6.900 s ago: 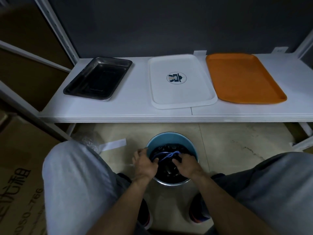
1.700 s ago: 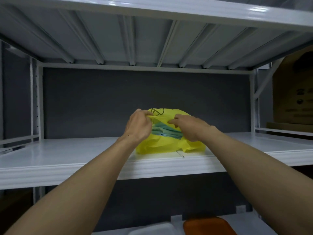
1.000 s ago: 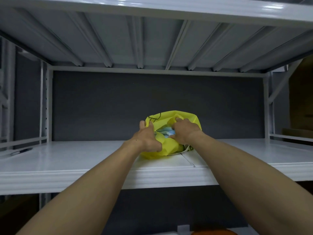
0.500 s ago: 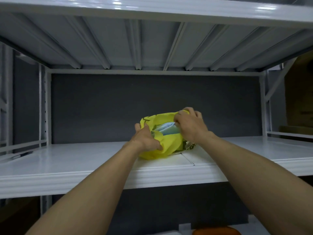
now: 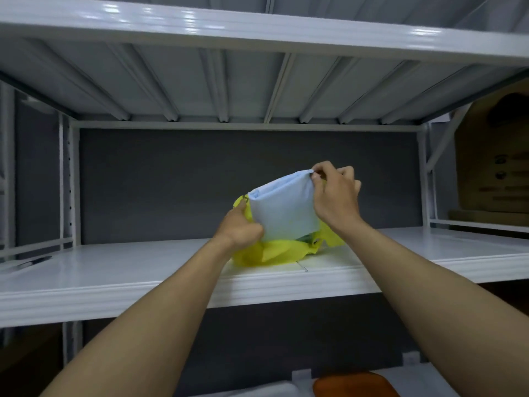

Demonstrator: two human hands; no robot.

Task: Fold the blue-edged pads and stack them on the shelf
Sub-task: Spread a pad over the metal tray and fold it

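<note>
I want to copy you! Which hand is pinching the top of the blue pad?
The right hand, higher up, pinches the pad by its top corner. The left hand sits lower, gripping the yellow bag.

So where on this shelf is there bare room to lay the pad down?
Left of the yellow bag, the shelf is bare up to a thin dark object near the left post. Right of the bag is bare to the right post. The middle is crowded: bag, pad, left hand and right hand.
</note>
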